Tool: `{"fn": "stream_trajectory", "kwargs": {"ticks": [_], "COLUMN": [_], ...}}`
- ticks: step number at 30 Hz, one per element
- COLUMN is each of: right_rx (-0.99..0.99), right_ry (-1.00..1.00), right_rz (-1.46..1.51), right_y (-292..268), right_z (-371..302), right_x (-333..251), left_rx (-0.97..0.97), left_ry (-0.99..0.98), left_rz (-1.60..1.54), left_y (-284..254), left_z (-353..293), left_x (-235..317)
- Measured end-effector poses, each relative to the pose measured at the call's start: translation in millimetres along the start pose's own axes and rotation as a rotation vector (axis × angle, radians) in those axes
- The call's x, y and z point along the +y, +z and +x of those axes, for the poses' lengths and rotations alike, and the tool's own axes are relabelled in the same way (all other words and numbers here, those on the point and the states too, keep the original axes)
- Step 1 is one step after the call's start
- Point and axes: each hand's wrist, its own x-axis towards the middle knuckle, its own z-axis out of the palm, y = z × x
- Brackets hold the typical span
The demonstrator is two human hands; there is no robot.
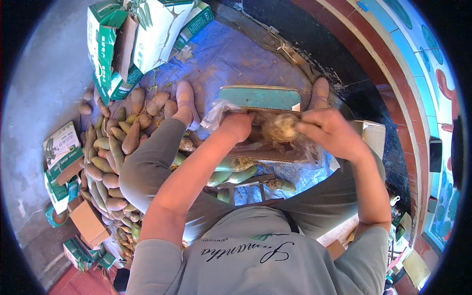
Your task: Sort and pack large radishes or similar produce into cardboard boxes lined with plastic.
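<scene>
Between my knees is an open cardboard box with a green flap, lined with a clear plastic bag. My right hand is closed at the box's right side, its fingers on the right edge of a rounded, mottled yellow-brown tuber. That tuber is above the opening and smeared by motion. At the left side of the box, my left hand reaches in by the plastic; its fingertips are hidden. What else is inside the box cannot be made out.
A large pile of long green and brown tubers spreads at my left. Several more green tubers lie below the box by a small frame. White-and-green cartons stand at far left on a blue sheet. A painted wall curves along the right.
</scene>
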Motion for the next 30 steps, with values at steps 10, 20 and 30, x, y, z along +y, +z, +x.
{"fn": "stream_trajectory", "kwargs": {"ticks": [10,20,30], "right_rx": [0.509,0.873,0.938], "right_ry": [-0.032,-0.004,-0.205], "right_rz": [0.345,0.742,0.805], "right_y": [-33,-29,-50], "right_z": [-78,-110,-136], "right_x": [-19,0,-15], "left_rx": [0.275,0.411,0.653], "left_ry": [0.163,0.308,0.416], "left_rz": [0.098,0.272,0.259], "left_y": [-5,43,9], "left_z": [-58,-58,-49], "left_x": [17,22,6]}}
